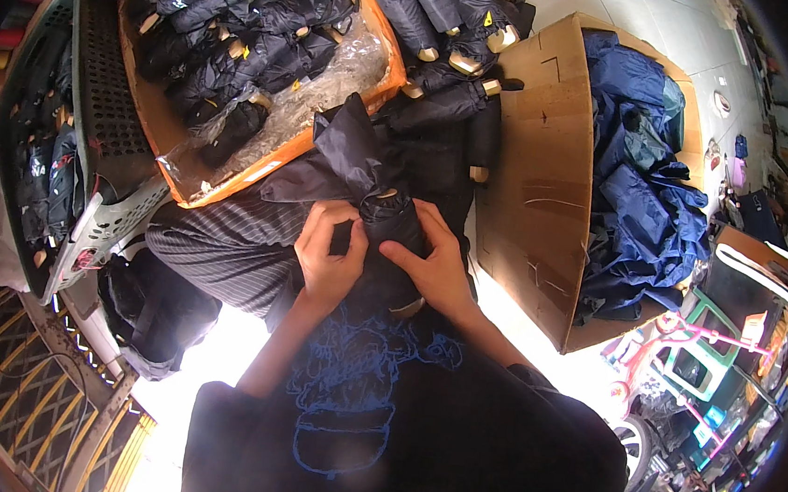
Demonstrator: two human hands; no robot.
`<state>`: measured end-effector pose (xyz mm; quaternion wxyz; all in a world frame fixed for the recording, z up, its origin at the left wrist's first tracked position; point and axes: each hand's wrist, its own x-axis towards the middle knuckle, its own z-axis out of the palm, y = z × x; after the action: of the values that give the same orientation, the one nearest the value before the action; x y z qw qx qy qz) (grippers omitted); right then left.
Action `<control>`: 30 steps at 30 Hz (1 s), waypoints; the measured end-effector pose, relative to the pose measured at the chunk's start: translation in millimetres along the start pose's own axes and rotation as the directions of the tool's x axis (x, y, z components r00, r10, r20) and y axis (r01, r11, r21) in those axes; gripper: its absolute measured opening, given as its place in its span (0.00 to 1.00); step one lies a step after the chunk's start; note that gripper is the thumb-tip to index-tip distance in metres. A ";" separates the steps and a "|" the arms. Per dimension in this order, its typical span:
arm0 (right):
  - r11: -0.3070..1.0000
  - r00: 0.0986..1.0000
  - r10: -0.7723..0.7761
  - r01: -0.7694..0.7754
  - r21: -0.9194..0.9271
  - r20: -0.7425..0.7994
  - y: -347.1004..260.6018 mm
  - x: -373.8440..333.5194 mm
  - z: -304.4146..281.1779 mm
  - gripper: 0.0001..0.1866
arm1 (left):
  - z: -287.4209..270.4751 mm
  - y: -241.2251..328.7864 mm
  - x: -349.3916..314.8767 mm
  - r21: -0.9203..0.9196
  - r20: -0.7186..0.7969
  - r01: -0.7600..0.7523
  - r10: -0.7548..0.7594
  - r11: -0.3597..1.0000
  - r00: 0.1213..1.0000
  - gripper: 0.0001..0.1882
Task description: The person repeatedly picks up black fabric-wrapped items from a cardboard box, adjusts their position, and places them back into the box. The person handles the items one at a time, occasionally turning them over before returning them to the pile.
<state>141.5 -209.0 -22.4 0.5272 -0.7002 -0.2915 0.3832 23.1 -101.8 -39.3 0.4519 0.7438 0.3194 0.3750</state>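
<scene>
Above my lap I hold what looks like a folded black umbrella (384,210), its round gathered end facing up between my hands. My left hand (328,251) is closed at its left side, thumb and fingertips curled against the black cloth. Wrapped round the right side is my right hand (432,261), its thumb lying across the front. Loose black cloth (347,143) rises just beyond the gathered end. Several similar black rolls with pale, wood-like ends lie past my hands, such as one roll (439,105) at the far right of my lap.
An orange-edged box (279,166) at the far left holds more black rolls and clear plastic. Left of it stands a grey perforated basket (110,118) with more rolls. A cardboard box (534,193) with dark blue cloth (641,211) stands to the right. A metal lattice (36,374) is near left.
</scene>
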 end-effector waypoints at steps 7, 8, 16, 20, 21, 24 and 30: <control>0.997 0.999 0.042 -0.042 -0.059 0.010 -3.9 -2.5 0.5 0.34 | 0.9 5.7 -1.3 -0.265 0.045 0.304 -0.303 0.915 0.952 0.07; 0.997 0.999 0.050 -0.049 -0.057 0.010 -4.2 -2.5 0.5 0.34 | 1.1 4.5 -0.5 -0.229 0.046 0.272 -0.269 0.935 0.962 0.07; 0.990 0.989 0.140 -0.139 0.023 -0.045 -0.1 -5.8 5.0 0.40 | 3.4 8.2 -1.6 -0.309 0.051 0.296 -0.295 0.904 0.954 0.08; 0.993 0.995 0.093 -0.091 0.076 -0.021 -0.9 -2.7 4.8 0.42 | -0.2 17.1 6.5 -0.162 0.084 0.231 -0.220 0.959 0.972 0.08; 0.997 0.998 0.064 -0.064 0.050 -0.006 0.1 -2.0 4.6 0.42 | -0.4 17.6 7.0 -0.157 0.086 0.233 -0.222 0.960 0.971 0.08; 0.998 0.998 0.055 -0.055 -0.019 0.003 1.4 -2.7 4.8 0.43 | -0.5 16.6 6.2 -0.157 0.078 0.240 -0.230 0.958 0.970 0.08; 0.993 0.998 0.068 -0.067 -0.102 0.006 -12.7 -1.4 2.8 0.40 | 1.4 16.2 8.5 -0.024 0.023 0.117 -0.116 0.993 0.993 0.08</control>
<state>138.4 -205.3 -10.3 0.4760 -0.7337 -0.2894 0.3889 30.8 -101.8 -22.7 0.4858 0.7221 0.3527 0.3438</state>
